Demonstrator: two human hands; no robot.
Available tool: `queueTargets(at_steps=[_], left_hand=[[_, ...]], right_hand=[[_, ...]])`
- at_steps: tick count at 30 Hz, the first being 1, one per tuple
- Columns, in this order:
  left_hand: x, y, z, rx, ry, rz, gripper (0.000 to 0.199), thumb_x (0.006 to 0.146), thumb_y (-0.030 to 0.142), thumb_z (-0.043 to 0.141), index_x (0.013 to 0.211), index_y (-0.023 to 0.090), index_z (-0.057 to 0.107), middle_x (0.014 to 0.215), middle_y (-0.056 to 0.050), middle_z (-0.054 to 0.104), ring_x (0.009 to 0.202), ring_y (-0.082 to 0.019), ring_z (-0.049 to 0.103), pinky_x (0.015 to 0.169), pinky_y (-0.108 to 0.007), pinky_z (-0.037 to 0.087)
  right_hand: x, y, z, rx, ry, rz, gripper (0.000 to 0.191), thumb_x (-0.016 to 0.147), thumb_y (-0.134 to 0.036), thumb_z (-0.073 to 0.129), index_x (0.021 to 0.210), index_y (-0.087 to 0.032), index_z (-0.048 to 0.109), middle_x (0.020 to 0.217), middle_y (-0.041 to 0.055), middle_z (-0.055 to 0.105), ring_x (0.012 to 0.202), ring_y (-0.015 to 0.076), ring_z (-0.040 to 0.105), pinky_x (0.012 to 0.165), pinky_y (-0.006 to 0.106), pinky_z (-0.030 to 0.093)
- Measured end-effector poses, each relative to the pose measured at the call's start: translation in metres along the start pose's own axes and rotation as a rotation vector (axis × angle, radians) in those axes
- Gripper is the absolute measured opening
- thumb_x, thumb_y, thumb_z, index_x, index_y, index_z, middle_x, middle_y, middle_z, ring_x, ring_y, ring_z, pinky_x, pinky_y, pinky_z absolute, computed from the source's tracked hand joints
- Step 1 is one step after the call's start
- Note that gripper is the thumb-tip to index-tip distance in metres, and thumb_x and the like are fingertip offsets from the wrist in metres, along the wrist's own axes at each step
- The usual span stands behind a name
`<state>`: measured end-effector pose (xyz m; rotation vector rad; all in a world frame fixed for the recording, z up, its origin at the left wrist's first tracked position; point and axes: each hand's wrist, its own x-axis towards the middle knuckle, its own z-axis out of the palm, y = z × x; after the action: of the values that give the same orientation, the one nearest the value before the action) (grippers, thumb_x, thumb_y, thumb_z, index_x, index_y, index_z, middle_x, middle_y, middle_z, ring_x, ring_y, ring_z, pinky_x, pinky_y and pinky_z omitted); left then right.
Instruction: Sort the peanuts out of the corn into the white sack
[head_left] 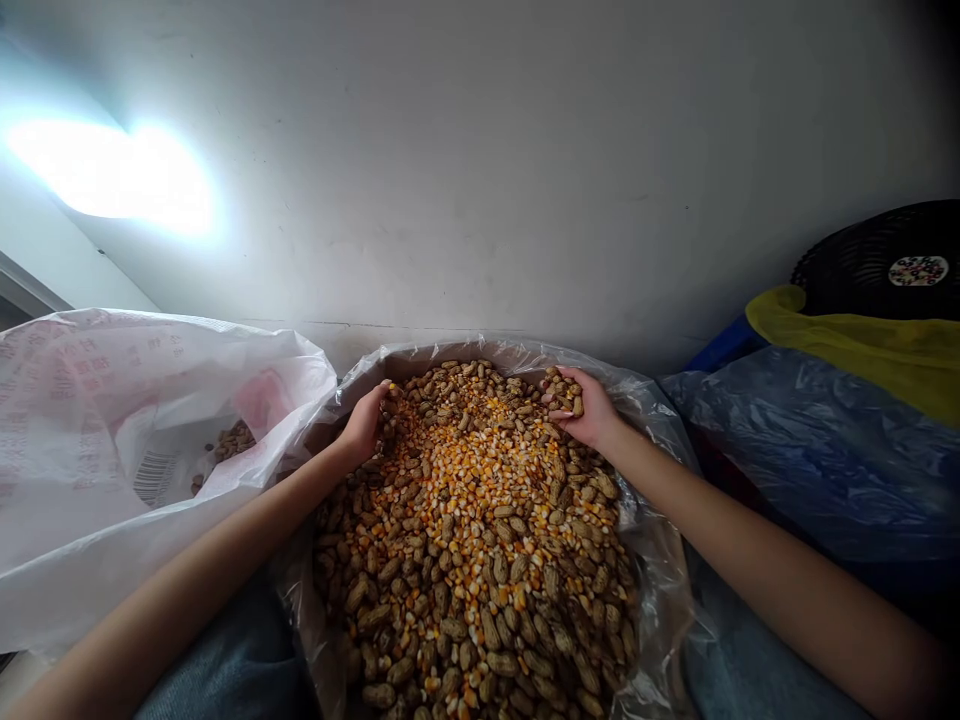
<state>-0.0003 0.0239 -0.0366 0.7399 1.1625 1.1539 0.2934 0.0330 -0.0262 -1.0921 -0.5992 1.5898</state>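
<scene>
A large bag lined with clear plastic [660,590] stands between my knees, full of unshelled peanuts [502,663] mixed with yellow corn kernels [480,465]. At its far left edge, my left hand [365,420] is curled with a corn kernel at the fingertips; its palm side is partly hidden. Over at the far right edge, my right hand [589,408] cups several peanuts [566,392], palm up, just above the pile.
An open white bag [67,440] with some peanuts [234,440] inside lies on the left. To the right are a bluish plastic bag [832,450], yellow mesh [862,345] and a black fan [877,255]. A grey wall [480,180] rises behind.
</scene>
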Motion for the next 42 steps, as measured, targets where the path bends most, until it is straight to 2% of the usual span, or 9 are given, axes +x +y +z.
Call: queueTargets(at_steps=[5,9,16,20,23,28,32,37,42], left_hand=[[0.000,0.006,-0.001,-0.169,-0.101,-0.153,0.016,0.067,0.032,0.047,0.072,0.016,0.046,0.058,0.003,0.047,0.036,-0.004,0.035,0.029,-0.015,0.019],[0.000,0.006,-0.003,-0.218,-0.144,-0.204,0.015,0.067,0.029,0.047,0.073,0.015,0.048,0.061,0.001,0.050,0.041,-0.005,0.043,0.033,-0.015,0.029],[-0.003,0.005,-0.001,-0.296,-0.256,-0.270,0.016,0.068,0.027,0.048,0.077,0.014,0.053,0.072,-0.003,0.056,0.058,-0.011,0.054,0.051,-0.022,0.046],[-0.006,0.005,-0.001,-0.302,-0.280,-0.289,0.020,0.070,0.024,0.047,0.087,0.016,0.054,0.077,-0.004,0.058,0.063,-0.012,0.056,0.057,-0.024,0.048],[-0.007,0.005,-0.001,-0.313,-0.293,-0.279,0.024,0.070,0.024,0.047,0.092,0.017,0.054,0.082,-0.004,0.058,0.069,-0.014,0.058,0.062,-0.027,0.048],[-0.009,0.007,0.001,-0.334,-0.281,-0.283,0.029,0.071,0.032,0.048,0.095,0.017,0.054,0.089,-0.007,0.059,0.080,-0.019,0.057,0.071,-0.032,0.047],[-0.011,0.009,0.003,-0.343,-0.276,-0.299,0.028,0.073,0.032,0.045,0.095,0.017,0.054,0.089,-0.007,0.059,0.081,-0.019,0.057,0.073,-0.034,0.047],[-0.015,0.009,0.006,-0.342,-0.321,-0.299,0.026,0.071,0.022,0.044,0.095,0.016,0.053,0.090,-0.006,0.058,0.081,-0.018,0.057,0.073,-0.033,0.047],[-0.020,0.009,0.012,-0.331,-0.337,-0.340,0.023,0.072,0.022,0.045,0.092,0.015,0.054,0.075,-0.005,0.058,0.070,-0.016,0.058,0.061,-0.031,0.049]], right_hand=[[-0.007,-0.001,0.004,0.063,-0.152,0.139,0.010,0.071,-0.026,0.046,0.075,-0.018,0.051,0.062,0.0024,0.057,0.042,0.0063,0.044,0.025,0.010,0.022],[-0.011,-0.001,0.004,0.093,-0.255,0.264,0.016,0.075,-0.029,0.043,0.079,-0.018,0.054,0.066,0.0049,0.060,0.043,0.0063,0.046,0.023,0.008,0.023],[-0.011,0.000,0.004,0.034,-0.289,0.403,0.024,0.078,-0.033,0.038,0.083,-0.017,0.055,0.073,0.0086,0.062,0.041,0.0056,0.046,0.022,0.007,0.023],[-0.010,0.001,0.001,0.008,-0.274,0.352,0.027,0.079,-0.033,0.038,0.090,-0.017,0.055,0.074,0.0088,0.063,0.056,0.0122,0.057,0.029,0.013,0.039],[-0.012,0.000,0.001,0.029,-0.273,0.306,0.027,0.079,-0.030,0.037,0.094,-0.017,0.055,0.079,0.0089,0.063,0.067,0.0157,0.060,0.047,0.024,0.051],[-0.017,-0.001,0.008,0.077,-0.342,0.243,0.029,0.079,-0.025,0.033,0.097,-0.016,0.054,0.100,0.0095,0.059,0.090,0.0220,0.055,0.077,0.042,0.045],[-0.016,-0.001,0.008,0.051,-0.333,0.172,0.029,0.079,-0.028,0.036,0.098,-0.017,0.054,0.111,0.0072,0.053,0.102,0.0214,0.048,0.086,0.041,0.038],[-0.011,0.000,0.003,-0.008,-0.365,0.091,0.030,0.079,-0.033,0.037,0.097,-0.017,0.054,0.112,0.0065,0.052,0.109,0.0184,0.042,0.085,0.032,0.039],[-0.011,0.002,0.004,-0.039,-0.360,0.072,0.029,0.080,-0.034,0.035,0.096,-0.020,0.055,0.110,0.0051,0.054,0.107,0.0171,0.044,0.084,0.032,0.040]])
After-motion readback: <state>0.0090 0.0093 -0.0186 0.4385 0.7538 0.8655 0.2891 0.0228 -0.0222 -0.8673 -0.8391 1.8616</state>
